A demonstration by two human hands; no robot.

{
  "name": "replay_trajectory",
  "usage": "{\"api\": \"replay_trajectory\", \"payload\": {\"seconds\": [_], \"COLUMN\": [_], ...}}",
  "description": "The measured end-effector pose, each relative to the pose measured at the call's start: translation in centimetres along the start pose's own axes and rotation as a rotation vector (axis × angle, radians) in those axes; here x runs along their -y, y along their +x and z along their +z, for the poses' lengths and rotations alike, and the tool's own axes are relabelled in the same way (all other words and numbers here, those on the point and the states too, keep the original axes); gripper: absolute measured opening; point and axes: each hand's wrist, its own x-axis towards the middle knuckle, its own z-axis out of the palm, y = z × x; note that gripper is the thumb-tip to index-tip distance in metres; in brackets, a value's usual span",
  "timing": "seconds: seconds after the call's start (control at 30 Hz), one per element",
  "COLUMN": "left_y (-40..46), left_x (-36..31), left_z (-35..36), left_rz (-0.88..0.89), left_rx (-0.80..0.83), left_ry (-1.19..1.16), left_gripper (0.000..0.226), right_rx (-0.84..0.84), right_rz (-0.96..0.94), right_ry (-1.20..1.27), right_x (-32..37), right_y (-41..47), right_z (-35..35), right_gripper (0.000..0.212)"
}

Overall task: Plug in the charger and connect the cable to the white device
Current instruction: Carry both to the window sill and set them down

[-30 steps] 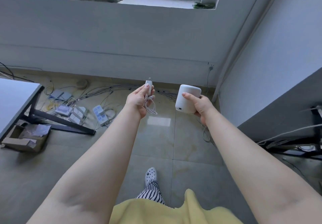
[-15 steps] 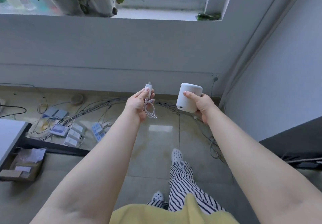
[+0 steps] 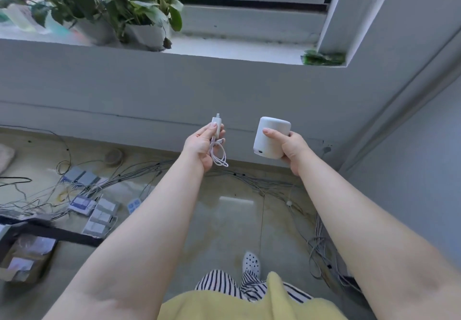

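Up front, the left hand [image 3: 203, 145] has its grip closed on the charger [image 3: 215, 127], held upright with its prongs pointing up and the coiled cable [image 3: 219, 156] dangling below the palm. Beside it but apart, the right hand [image 3: 290, 149] grasps the white device [image 3: 270, 135], a cylinder standing nearly upright, its port low on the side facing the camera.

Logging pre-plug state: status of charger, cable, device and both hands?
charger: unplugged, in left hand, prongs up
cable: looped, dangling from left hand, not in device
white device: upright, held by right hand, port empty

Both arms outstretched, fingers [image 3: 270, 131] curled
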Motion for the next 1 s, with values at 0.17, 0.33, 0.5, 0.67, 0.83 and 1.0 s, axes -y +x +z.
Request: {"api": "replay_trajectory", "payload": {"seconds": [0.17,0.33,0.5,0.67,0.83,1.0], "left_y": [3.7,8.3,13.3,19.1,25.4,31.1], "left_x": [-2.0,-4.9,-7.5,-10.6,-14.6,-18.2], "left_z": [2.5,4.4,6.5,8.5,9.8,11.1], "left_rz": [0.028,0.057,0.06,0.041,0.003,-0.04], "left_rx": [-0.001,-0.008,0.008,0.044,0.063,0.061], "left_ry": [-0.004,-0.021,0.001,0.021,0.04,0.045], "left_gripper": [0.041,0.042,0.041,0.04,0.045,0.045], "right_rx": [0.032,0.061,0.059,0.024,-0.031,-0.105], "right_rz": [-0.017,-0.035,-0.051,-0.065,-0.05,-0.091], "right_ry": [-0.008,-0.009,0.005,0.009,0.047,0.121], "right_x": [3.3,6.4,9.3,12.2,15.4,18.6], "right_y": [4.5,9.0,13.2,17.9,22.6,26.9], "right_z": [0.2,1.4,3.1,5.3,8.3,11.7], "right_gripper": [0.059,0.058,0.05,0.056,0.044,0.04]}}
